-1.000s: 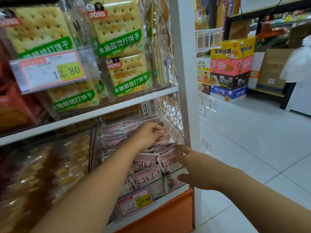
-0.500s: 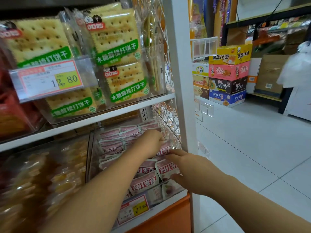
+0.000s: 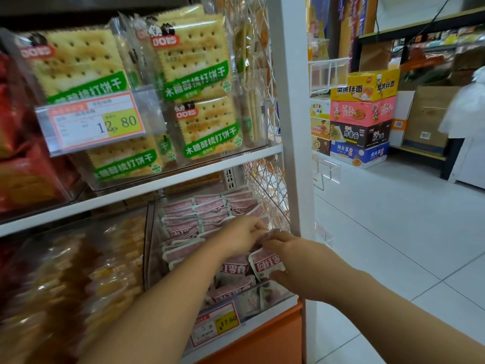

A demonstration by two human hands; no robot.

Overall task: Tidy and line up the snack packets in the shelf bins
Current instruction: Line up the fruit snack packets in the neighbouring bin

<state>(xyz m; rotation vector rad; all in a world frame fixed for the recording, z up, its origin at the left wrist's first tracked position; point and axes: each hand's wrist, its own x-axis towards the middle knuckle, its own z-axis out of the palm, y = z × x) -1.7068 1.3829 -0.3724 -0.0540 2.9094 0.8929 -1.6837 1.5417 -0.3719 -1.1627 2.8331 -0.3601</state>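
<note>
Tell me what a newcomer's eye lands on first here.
Big green-banded cracker packets fill the upper shelf, behind a price tag reading 12.80. Below, the left hand and right hand meet in a clear bin of pink snack packets. Bright stacked boxes sit on the floor at right.

two hands are seen: a left hand (image 3: 241, 237) and a right hand (image 3: 296, 258). two price tags (image 3: 97, 122) are displayed. four cracker packets (image 3: 189, 56) are shown face-on. four noodle boxes (image 3: 362, 114) are stacked in one pile. well over a dozen pink snack packets (image 3: 183, 222) are packed in one bin (image 3: 148, 245); an exact count cannot be made.
</note>
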